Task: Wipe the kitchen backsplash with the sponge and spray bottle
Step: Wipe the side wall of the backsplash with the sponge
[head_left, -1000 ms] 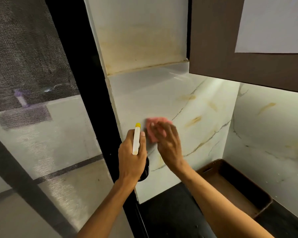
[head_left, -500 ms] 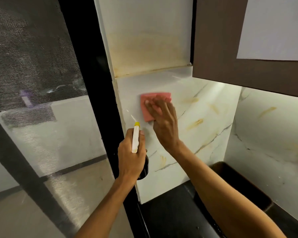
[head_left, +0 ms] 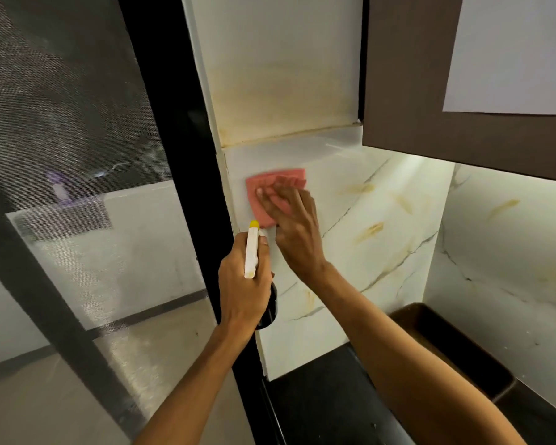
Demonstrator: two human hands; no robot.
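Faces a white, gold-veined backsplash (head_left: 382, 252) under a brown cabinet (head_left: 408, 75), with a brown tray (head_left: 446, 345) low at right. Presses the right hand (head_left: 297, 232), fingers straight, flat on the pink sponge (head_left: 270, 178) high on the backsplash's left edge. Grips the spray bottle (head_left: 251, 252) in the curled left hand (head_left: 241, 293) just below the sponge.

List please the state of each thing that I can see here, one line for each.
White marble-patterned backsplash: yellowish streaks on it.
Pink rectangular sponge: flat against the backsplash, pressed by the right hand, fingers straight.
White spray bottle with yellow tip: gripped by the left hand, tip toward the backsplash.
Brown cabinet door: closed.
Brown rectangular tray: on the black counter, in the corner.
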